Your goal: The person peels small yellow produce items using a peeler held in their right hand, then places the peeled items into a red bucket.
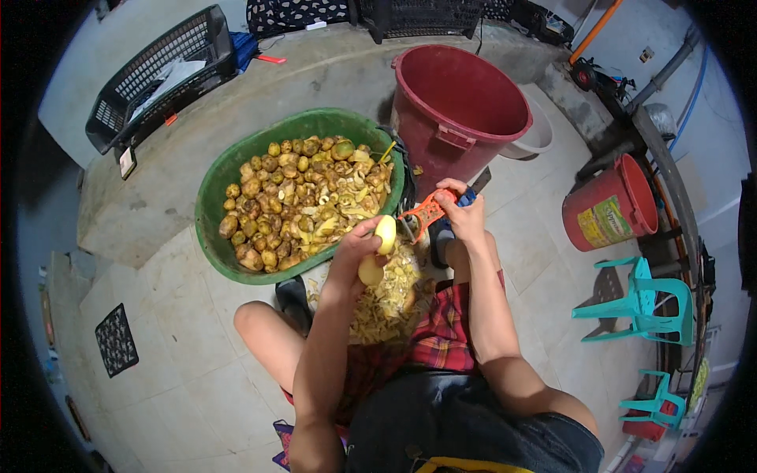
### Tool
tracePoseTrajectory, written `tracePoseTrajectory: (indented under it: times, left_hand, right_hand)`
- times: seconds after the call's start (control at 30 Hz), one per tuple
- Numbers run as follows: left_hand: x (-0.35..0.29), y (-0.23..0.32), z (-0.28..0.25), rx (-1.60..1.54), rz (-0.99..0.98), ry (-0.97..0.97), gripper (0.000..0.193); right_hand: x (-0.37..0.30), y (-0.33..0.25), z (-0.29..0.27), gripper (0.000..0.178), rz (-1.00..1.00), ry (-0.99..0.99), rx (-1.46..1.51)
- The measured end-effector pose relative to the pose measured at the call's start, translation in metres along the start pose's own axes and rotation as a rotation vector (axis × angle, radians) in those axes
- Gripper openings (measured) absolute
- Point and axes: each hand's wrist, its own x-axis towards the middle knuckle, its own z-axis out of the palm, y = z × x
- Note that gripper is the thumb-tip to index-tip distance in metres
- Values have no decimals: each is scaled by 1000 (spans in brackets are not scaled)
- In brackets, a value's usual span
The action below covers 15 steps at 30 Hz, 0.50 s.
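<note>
Tiled floor; potato (384, 234) inside left-hand (356, 251) grip.

Hidden and cut off

The left hand (356, 251) covers much of the pale peeled potato (382, 240); the orange plastic peeler's (426, 211) blade is too small to make out.

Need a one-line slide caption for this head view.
Left hand holds a half-peeled potato; right hand holds an orange peeler beside a green tub of potatoes.
</note>
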Motion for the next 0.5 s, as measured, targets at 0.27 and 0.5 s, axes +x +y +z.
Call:
tracePoseTrajectory:
  times: [0.27,0.5]
  left_hand:
    - [-2,-7,-6,72,5,70,42]
    - [-6,-10,-1,422,167,11,31]
  right_hand:
    - [-4,1,11,25,70,-34,91]
    - [5,12,10,21,111,-125,13]
